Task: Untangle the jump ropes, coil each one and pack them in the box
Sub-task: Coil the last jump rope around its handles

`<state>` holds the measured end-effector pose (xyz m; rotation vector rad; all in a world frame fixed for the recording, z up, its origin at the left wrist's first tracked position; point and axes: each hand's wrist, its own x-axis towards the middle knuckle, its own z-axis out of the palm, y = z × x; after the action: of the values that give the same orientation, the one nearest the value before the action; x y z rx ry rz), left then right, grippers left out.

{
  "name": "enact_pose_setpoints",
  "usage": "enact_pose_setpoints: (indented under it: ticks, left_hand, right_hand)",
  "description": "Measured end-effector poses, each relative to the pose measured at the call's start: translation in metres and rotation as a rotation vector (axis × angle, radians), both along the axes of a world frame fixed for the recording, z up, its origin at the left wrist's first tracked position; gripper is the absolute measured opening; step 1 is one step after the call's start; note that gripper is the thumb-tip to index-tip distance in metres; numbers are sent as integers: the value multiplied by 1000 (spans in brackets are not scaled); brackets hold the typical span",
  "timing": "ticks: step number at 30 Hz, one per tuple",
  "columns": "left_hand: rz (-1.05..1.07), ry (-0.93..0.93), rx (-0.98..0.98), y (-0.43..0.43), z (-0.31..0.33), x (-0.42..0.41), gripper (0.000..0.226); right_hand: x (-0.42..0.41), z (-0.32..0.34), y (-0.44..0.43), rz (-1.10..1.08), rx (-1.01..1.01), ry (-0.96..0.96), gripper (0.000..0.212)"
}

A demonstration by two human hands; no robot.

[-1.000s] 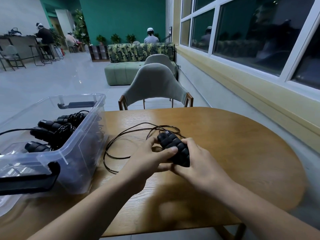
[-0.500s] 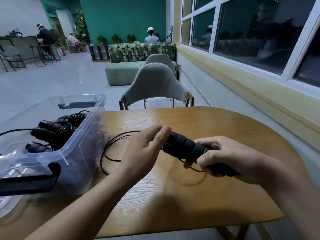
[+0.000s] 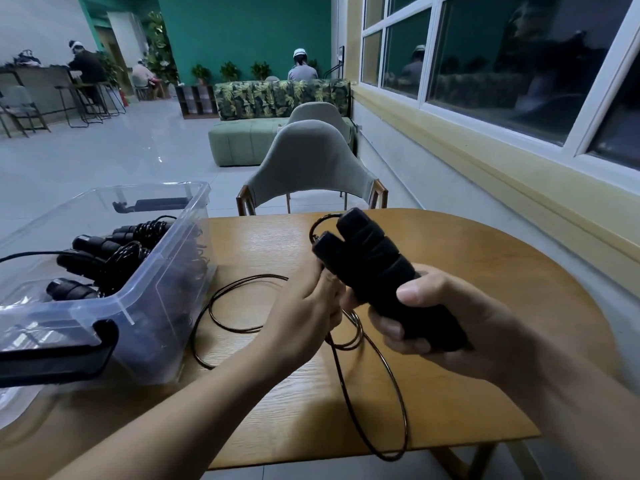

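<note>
This looks like a shared lounge or café-style common room, not a home: a wide, glossy tiled floor (image 3: 104,157) runs back to a teal wall (image 3: 242,29) lined with potted plants (image 3: 230,71), a leaf-print sofa (image 3: 280,98) and a green ottoman (image 3: 242,143). On the far left stands a high counter (image 3: 38,77) with bar stools (image 3: 74,105), and several people sit apart, one at the counter (image 3: 85,64) and another behind the sofa (image 3: 301,69). Close by, a wooden table (image 3: 485,271) with grey upholstered chairs (image 3: 308,161) stands beside a long row of large dark windows (image 3: 502,60).
</note>
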<state>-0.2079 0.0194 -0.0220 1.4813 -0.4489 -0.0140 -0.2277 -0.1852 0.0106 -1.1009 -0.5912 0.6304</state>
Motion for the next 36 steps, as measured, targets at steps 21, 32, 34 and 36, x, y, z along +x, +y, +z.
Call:
enact_pose_setpoints:
  ticks: [21,32,34,36]
  left_hand:
    - [-72,-59,715,-5,-8,-17,29]
    - [-30,-291,846,0,4,-19,29]
    - [-17,-323,813,5,9,-21,28]
    - [-13,-342,758,11,16,-22,26]
  right_hand:
    - [-3,3,2,-146,-189,-52,61]
    - [17,17,-24,-834,-246,-74,71]
    - [17,17,-34,-887,-353,-140,67]
    - [15,16,-41,-888,-516,-210,62]
